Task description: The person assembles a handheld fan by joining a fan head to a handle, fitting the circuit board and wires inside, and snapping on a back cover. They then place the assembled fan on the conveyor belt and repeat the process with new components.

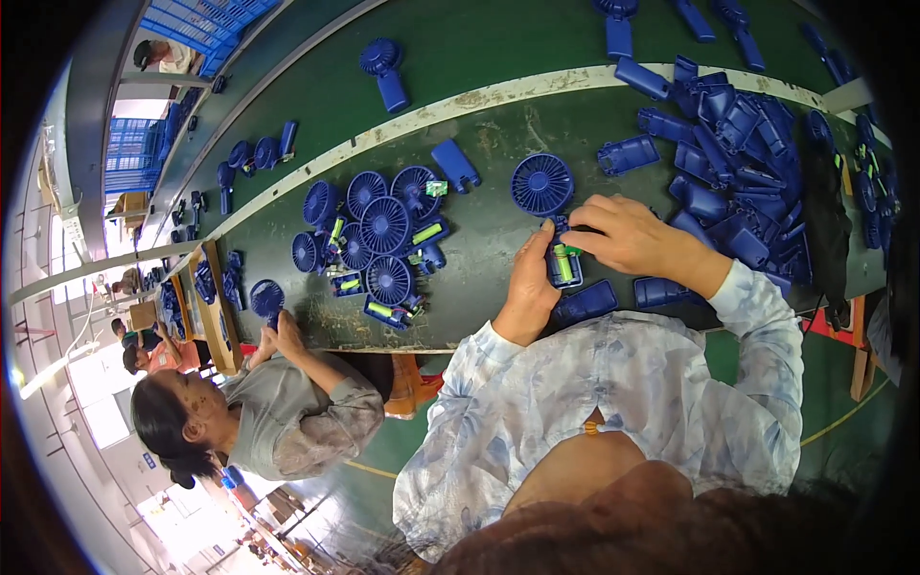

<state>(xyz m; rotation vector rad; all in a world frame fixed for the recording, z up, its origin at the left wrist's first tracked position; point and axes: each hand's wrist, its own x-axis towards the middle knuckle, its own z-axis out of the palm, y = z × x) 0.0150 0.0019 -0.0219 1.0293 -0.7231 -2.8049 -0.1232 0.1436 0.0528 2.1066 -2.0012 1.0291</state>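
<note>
Between my hands is a blue handheld fan (pixel 542 184), its round grille pointing away from me and its handle open, showing a yellow-green battery (pixel 563 264) and a bit of green circuit board. My left hand (pixel 529 287) wraps the handle from the left side. The fingers of my right hand (pixel 621 235) are bent down onto the top of the handle, just below the grille; whether they pinch a small part there is hidden. Close to my hands, a blue handle cover (pixel 586 302) lies by the table edge, and another cover (pixel 661 291) is under my right forearm.
A large heap of blue handle covers (pixel 738 163) fills the right of the table. Several fans with exposed batteries (pixel 385 225) cluster at left. Beyond a pale divider strip (pixel 479 99), fans lie on the green belt (pixel 517 48). A co-worker (pixel 307 422) at left holds a fan.
</note>
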